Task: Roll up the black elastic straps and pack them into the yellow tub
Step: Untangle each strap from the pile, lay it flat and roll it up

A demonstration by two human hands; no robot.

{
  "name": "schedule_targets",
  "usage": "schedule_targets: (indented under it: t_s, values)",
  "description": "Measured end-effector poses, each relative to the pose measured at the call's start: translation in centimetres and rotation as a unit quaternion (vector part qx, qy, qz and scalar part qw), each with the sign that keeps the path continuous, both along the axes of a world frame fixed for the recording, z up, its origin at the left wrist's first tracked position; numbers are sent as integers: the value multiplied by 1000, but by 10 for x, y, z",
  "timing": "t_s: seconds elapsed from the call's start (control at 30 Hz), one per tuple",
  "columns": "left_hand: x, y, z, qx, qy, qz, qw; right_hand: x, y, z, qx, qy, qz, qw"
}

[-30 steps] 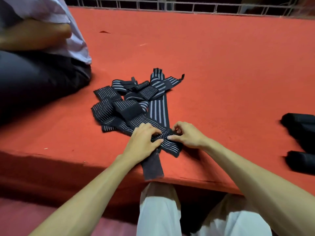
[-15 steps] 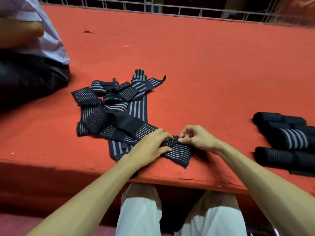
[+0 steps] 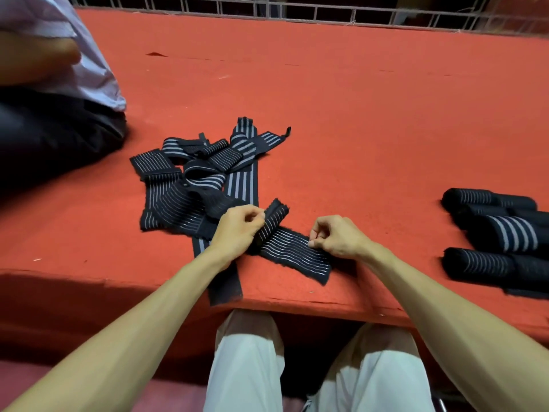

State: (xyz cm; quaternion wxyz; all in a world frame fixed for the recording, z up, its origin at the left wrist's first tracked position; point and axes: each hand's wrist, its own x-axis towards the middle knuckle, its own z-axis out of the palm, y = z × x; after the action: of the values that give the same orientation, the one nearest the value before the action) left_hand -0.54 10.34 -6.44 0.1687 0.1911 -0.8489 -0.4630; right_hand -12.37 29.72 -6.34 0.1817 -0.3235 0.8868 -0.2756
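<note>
One black strap (image 3: 297, 251) lies near the front edge of the red table (image 3: 386, 129), left hand (image 3: 237, 230) pinching its turned-up end, right hand (image 3: 338, 237) seemingly pinching its flat part; any slack could let the springy roll unwind.

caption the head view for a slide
Left hand and right hand pinch a strap on the red table; rolls at right.

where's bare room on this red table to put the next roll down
Widest free patch: the red table between the loose strap pile and the finished rolls, beyond the right hand. The far stretch up to the railing is bare too. Crowded: around the left hand, where the strap being rolled meets the pile.
</note>
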Motion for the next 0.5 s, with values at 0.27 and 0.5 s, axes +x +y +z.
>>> schedule_targets:
  t_s: [0.27, 0.5]
  values:
    - [11, -5, 23, -101, -8, -108, 989, 25, -33, 34, -179, 9, 19, 984]
    - [19, -2, 0, 12, 27, -70, 997, 28, -34, 14, -144, -31, -5, 989]
